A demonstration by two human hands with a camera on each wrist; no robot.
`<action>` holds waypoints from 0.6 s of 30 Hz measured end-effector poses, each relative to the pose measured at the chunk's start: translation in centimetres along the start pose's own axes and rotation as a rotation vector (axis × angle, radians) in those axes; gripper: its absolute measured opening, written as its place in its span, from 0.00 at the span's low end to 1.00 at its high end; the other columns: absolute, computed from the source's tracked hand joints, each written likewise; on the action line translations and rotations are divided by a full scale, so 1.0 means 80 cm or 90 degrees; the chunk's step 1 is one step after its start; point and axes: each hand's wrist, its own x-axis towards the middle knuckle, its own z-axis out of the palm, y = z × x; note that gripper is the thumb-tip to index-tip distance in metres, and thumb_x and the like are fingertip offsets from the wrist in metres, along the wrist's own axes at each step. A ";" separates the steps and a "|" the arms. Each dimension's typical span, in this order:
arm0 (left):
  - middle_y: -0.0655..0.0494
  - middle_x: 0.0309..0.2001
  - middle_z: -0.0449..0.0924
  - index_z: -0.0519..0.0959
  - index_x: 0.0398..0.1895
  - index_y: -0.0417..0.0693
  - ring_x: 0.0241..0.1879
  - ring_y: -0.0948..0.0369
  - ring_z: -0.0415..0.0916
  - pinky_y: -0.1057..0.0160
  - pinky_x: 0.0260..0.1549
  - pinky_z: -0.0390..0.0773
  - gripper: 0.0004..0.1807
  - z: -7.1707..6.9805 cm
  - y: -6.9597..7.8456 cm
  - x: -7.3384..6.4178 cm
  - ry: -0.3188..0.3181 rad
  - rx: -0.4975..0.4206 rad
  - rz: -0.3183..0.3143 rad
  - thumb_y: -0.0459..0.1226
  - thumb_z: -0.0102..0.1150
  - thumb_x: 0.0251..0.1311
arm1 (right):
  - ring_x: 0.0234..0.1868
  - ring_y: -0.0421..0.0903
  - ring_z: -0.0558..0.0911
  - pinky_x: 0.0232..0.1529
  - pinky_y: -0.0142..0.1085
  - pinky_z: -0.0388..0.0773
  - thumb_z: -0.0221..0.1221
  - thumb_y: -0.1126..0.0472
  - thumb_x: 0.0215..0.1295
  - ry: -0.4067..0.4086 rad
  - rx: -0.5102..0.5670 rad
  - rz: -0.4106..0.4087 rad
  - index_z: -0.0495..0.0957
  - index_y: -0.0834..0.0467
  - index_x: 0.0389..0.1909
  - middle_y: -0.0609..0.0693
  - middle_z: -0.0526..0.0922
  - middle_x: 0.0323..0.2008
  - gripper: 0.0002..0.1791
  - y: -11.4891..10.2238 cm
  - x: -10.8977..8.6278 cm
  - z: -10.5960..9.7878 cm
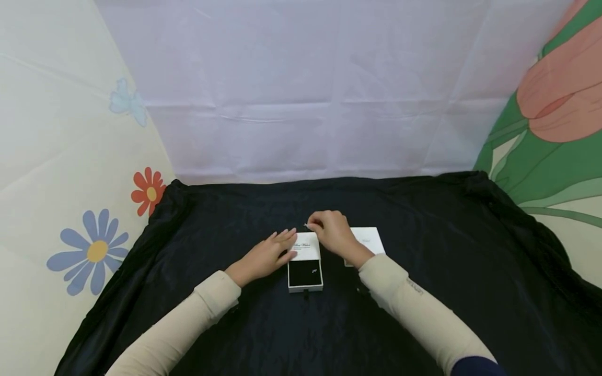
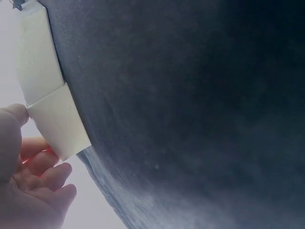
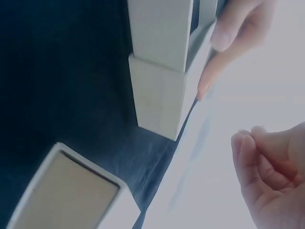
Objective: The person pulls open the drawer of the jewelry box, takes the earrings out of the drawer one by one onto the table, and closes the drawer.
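My left hand (image 1: pixel 264 257) rests on the left edge of a white sleeve box (image 1: pixel 308 249) with dark printed script, its fingers fairly straight. In the left wrist view, thumb and a finger touch the sleeve's side. A drawer (image 1: pixel 305 288) with a black insert is pulled partway out toward me, and a tiny silvery ornament (image 1: pixel 314 271) sits in it. Beyond the sleeve's far right corner, my right hand (image 1: pixel 333 233) is raised. Its thumb and fingertips pinch a tiny silvery piece of jewellery (image 1: pixel 306 225), too small to make out fully.
A second white box piece (image 1: pixel 369 240) lies to the right, partly behind my right wrist; the right wrist view shows its rimmed end (image 3: pixel 90 167). Black cloth (image 1: pixel 226 209) covers the table. A pale sheet (image 1: pixel 305 104) hangs behind, with flower-patterned walls on both sides.
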 end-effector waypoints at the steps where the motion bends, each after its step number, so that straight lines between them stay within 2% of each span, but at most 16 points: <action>1: 0.48 0.72 0.56 0.61 0.70 0.41 0.71 0.51 0.54 0.46 0.68 0.55 0.30 0.000 0.000 0.000 -0.001 0.001 -0.001 0.48 0.47 0.71 | 0.25 0.42 0.78 0.30 0.39 0.76 0.62 0.64 0.62 -0.001 0.000 0.003 0.85 0.57 0.31 0.48 0.84 0.26 0.04 0.001 0.003 0.000; 7: 0.49 0.72 0.56 0.61 0.71 0.42 0.71 0.51 0.54 0.47 0.68 0.54 0.31 -0.001 0.002 0.000 -0.008 0.002 -0.006 0.48 0.47 0.71 | 0.27 0.44 0.80 0.34 0.43 0.77 0.63 0.65 0.61 -0.017 0.000 0.017 0.85 0.58 0.29 0.49 0.85 0.27 0.04 0.008 0.021 -0.001; 13: 0.47 0.72 0.56 0.61 0.70 0.40 0.71 0.50 0.55 0.46 0.68 0.55 0.30 -0.002 0.003 0.000 -0.005 0.000 0.006 0.47 0.47 0.71 | 0.30 0.46 0.82 0.39 0.46 0.78 0.63 0.64 0.62 -0.059 -0.007 0.025 0.86 0.59 0.30 0.50 0.86 0.28 0.05 0.016 0.037 0.002; 18: 0.48 0.72 0.56 0.61 0.71 0.41 0.71 0.52 0.55 0.47 0.68 0.54 0.30 -0.002 0.003 0.000 -0.010 0.006 0.003 0.48 0.47 0.71 | 0.34 0.49 0.83 0.43 0.47 0.78 0.62 0.64 0.63 -0.095 -0.011 0.053 0.86 0.59 0.31 0.51 0.86 0.32 0.05 0.022 0.046 0.007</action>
